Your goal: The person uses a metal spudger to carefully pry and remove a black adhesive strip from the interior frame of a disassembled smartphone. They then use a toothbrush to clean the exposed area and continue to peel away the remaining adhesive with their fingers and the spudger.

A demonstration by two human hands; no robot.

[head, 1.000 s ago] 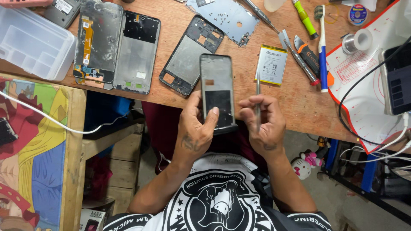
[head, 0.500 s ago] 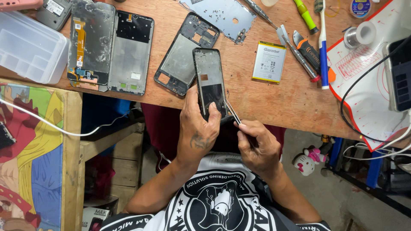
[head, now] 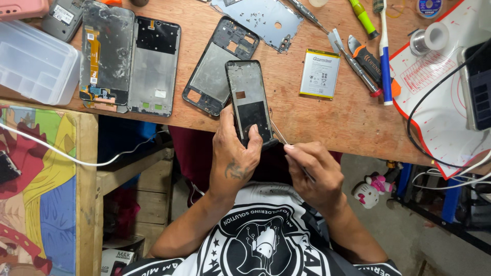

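Right, around the work the wooden worktop (head: 327, 120) is crowded: a second black phone frame (head: 217, 64) lies just left of the held one and partly under its top end, two opened phone panels (head: 128, 59) sit side by side further left, and a clear plastic compartment box (head: 33, 64) sits at the left end. A white battery (head: 320, 73) lies flat to the right, with screwdrivers (head: 358, 66) and a blue-handled toothbrush (head: 384, 56) beyond it, and a grey metal plate (head: 266, 20) near the far edge. A red-edged work mat (head: 434, 102) covers the right end, black cable looping across it.

Now the phone frame (head: 249, 102) itself: dark, stripped, a bare grey inner plate in the upper half with a small square cut-out, a black panel in the lower half. It sits at the near edge of the worktop, lower end overhanging toward the person. Its long axis runs from near edge to far edge, tilted slightly, top end pointing away.

Left hand (head: 235, 153) grips the lower end, thumb pressed on the black panel, the other fingers wrapped underneath. Right hand (head: 314, 171) has its fingers bunched together, pinching a thin metal tool (head: 279, 134); the tip seems to meet the frame's lower right corner, though the view is too tight to be sure.
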